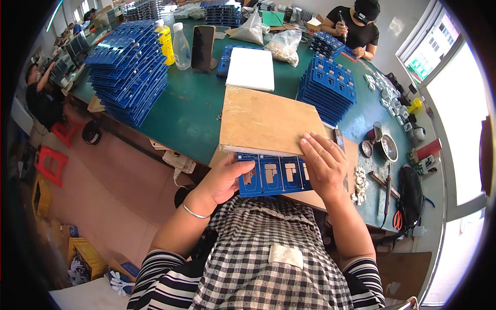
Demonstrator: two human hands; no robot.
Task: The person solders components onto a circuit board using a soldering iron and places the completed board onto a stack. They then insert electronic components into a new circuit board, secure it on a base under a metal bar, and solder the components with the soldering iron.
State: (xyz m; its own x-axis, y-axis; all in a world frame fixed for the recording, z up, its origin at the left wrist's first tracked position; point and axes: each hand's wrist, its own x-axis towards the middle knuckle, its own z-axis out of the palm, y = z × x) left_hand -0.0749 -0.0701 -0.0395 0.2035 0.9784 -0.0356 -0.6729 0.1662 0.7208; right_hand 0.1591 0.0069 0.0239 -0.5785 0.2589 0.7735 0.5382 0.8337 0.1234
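Note:
In front of my body, a blue circuit board panel (276, 178) with rows of cut-outs sticks out from under a flat brown board (271, 121) that has a pale layer along its lower edge. My left hand (221, 178) is closed on the panel's left end, thumb on top, its other fingers mostly hidden. My right hand (325, 163) grips the brown board's near right corner with its fingers laid over the top; its thumb is hidden. Beneath both lies a brown sheet (351, 155) on the green table (191, 111).
Tall stacks of blue panels stand at left (129, 72) and right (328, 88). Beyond are a white slab (250, 68), a phone (203, 47), bottles and bags of small parts. A soldering iron (387, 196), solder reel and white parts (360, 185) lie right. A co-worker (356, 26) sits far right.

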